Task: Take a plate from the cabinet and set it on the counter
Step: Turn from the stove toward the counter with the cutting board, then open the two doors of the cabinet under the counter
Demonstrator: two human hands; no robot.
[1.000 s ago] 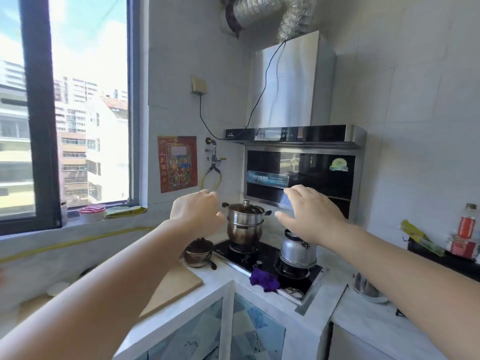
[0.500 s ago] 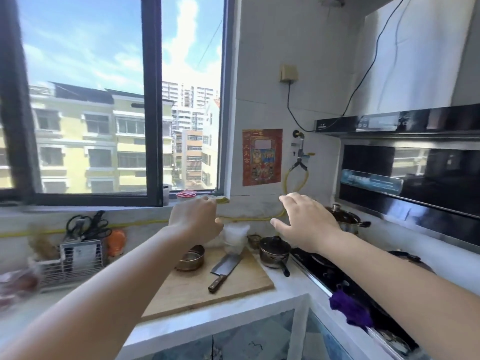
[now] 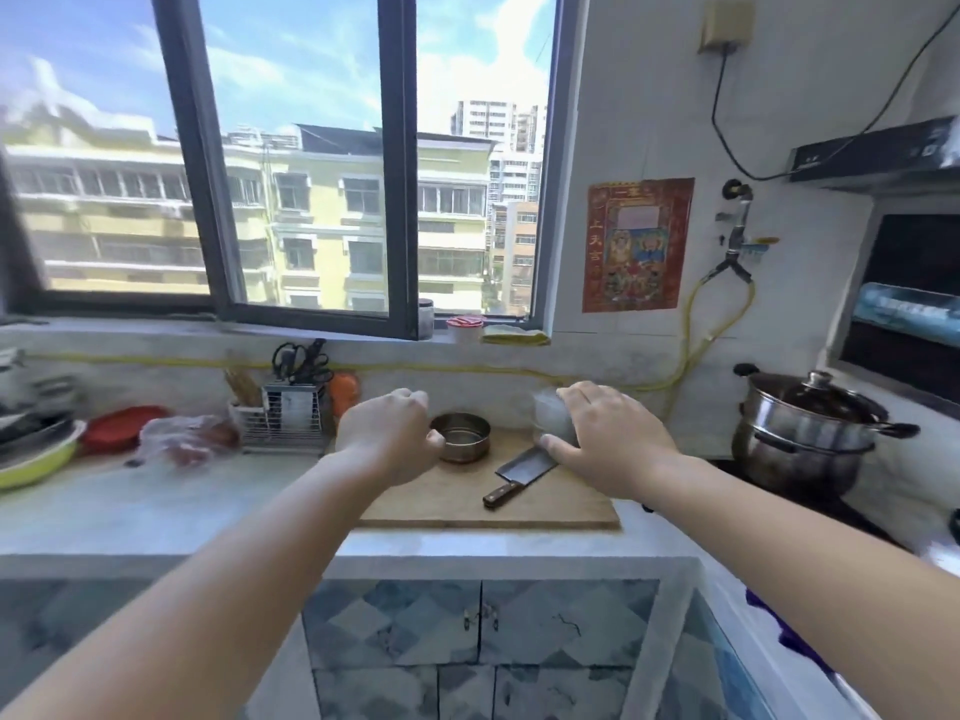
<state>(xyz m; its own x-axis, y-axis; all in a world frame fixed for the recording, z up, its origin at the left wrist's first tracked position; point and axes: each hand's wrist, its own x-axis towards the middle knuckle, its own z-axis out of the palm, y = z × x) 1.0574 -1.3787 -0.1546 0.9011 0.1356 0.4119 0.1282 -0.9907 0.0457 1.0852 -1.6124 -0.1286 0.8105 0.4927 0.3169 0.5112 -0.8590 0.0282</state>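
Both my arms reach out over the pale stone counter (image 3: 171, 511). My left hand (image 3: 387, 439) is curled into a loose fist above the left end of the wooden cutting board (image 3: 488, 504) and holds nothing. My right hand (image 3: 605, 439) hovers palm down with fingers spread over the board's right end, empty. Below the counter the cabinet doors (image 3: 480, 621) with a blue-grey diamond pattern are closed. No plate from the cabinet is visible.
On the board lie a cleaver (image 3: 519, 472) and a small metal bowl (image 3: 461, 437), with a bagged item (image 3: 553, 415) behind my right hand. A steel pot (image 3: 805, 433) sits on the stove at right. A utensil rack (image 3: 291, 415), red lid (image 3: 122, 426) and yellow-green dish (image 3: 36, 462) stand at left.
The view has swung left from the stove and range hood to the window and counter. Both hands stayed raised in front, now lower and over the cutting board.
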